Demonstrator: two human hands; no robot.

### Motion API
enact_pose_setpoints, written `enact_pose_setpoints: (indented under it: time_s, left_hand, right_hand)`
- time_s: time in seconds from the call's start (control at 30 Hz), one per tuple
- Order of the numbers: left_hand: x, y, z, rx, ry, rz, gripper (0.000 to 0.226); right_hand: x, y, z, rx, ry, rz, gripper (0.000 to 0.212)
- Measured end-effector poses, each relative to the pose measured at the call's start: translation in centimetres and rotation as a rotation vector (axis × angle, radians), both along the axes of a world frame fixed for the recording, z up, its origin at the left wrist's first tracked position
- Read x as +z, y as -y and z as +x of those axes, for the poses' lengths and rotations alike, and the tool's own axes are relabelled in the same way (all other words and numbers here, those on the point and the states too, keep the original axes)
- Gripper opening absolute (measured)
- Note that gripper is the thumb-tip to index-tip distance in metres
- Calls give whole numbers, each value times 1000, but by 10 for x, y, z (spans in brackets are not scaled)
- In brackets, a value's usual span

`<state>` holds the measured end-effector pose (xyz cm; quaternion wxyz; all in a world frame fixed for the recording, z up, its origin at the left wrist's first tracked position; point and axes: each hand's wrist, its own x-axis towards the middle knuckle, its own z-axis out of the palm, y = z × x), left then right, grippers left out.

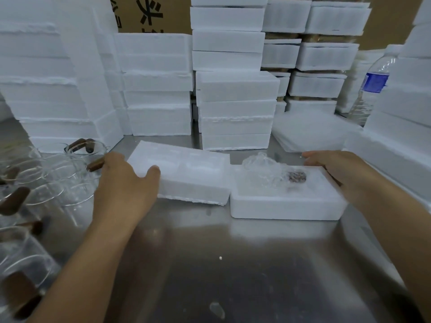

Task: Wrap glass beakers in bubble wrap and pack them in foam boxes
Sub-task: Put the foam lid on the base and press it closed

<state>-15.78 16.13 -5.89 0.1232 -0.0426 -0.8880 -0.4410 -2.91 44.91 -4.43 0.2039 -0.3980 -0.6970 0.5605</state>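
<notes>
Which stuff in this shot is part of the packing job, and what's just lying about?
Job: left hand holding the foam lid; right hand against the open foam box; wrapped beaker inside it; bare beakers at left; bubble wrap sheets behind; stacked foam boxes.
Lying about: water bottle; cardboard box at the back.

near tabletop (233, 264) lies open; foam stacks (158, 89) behind, seemingly glass beakers (53, 180) left.
</notes>
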Motion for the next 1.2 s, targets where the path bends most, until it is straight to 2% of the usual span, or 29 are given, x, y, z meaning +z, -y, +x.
enact_pose_setpoints:
  time_s: [0.07,0.17,0.33,0.4,0.5,0.6,0.67,0.73,0.8,0.9,0.97,1.03,1.13,1.2]
  left_hand:
    - [4,2,-4,22,-83,211,55]
    - [16,3,2,-32,-241,522,63]
    - [34,-4,28,-248,-441,756,66]
    - [35,-10,37,-340,-532,724,67]
    - [33,-21,51,-463,-661,539,62]
    - [23,-32,62,-587,-855,257,47]
    - [13,-41,65,-631,-946,119,40]
    - [5,-48,68,-629,-985,48,38]
    - [0,-52,69,-597,-1007,4,38]
    - [-4,-54,70,-681,-1023,-42,39]
    - [-1,-52,70,-734,-959,17,43]
    - [6,-46,66,-619,-766,235,41]
    - [13,-31,46,-319,-398,570,28]
    - [11,-23,30,-258,-40,717,26]
  right_hand:
    - [1,1,0,9,-1,-8,19]
    - [0,7,-2,12,-41,-54,13]
    - [-10,36,-15,-66,-167,-145,9]
    - [-14,49,-21,-89,-244,-208,12]
    - [-18,65,-26,-48,-331,-278,11]
    - [-16,77,-26,-31,-349,-79,24]
    - [-8,82,-22,-21,-440,60,38]
    - [-1,88,-16,66,-461,56,54]
    - [3,92,-12,154,-388,22,63]
    - [6,92,-8,245,-349,-3,37]
    - [10,86,-6,262,-357,-75,28]
    - [14,78,-4,274,-360,-173,22]
    - [16,69,-1,286,-322,-232,20]
    - [14,67,-1,277,-311,-231,18]
